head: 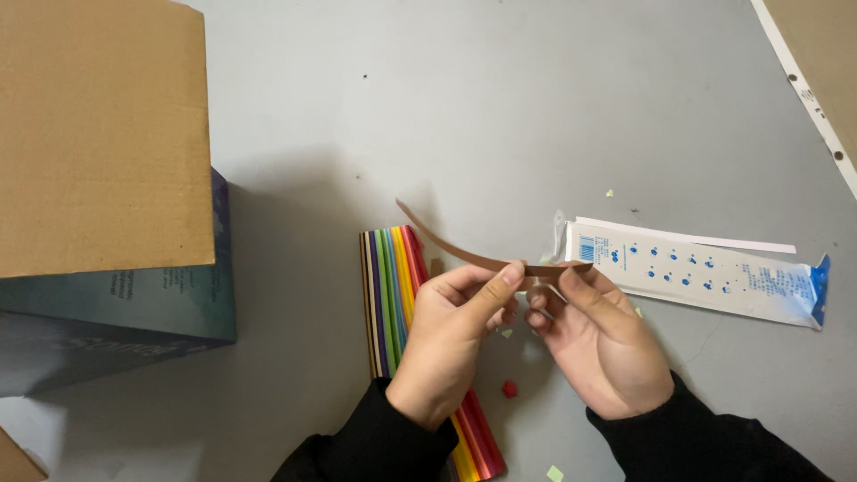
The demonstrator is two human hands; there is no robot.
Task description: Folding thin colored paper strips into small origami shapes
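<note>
The left hand [451, 344] covers the middle of the fanned stack of rainbow-coloured paper strips [393, 277]. The brown corrugated cardboard box [98, 134] runs off the table's left edge. The black sleeves [375, 446] are cut off at the bottom.

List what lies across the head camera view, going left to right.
Cardboard box → dark box → rainbow stack of paper strips → left hand → small red ball → right hand → white and blue wrapper. Both hands pinch a brown paper strip.
</note>
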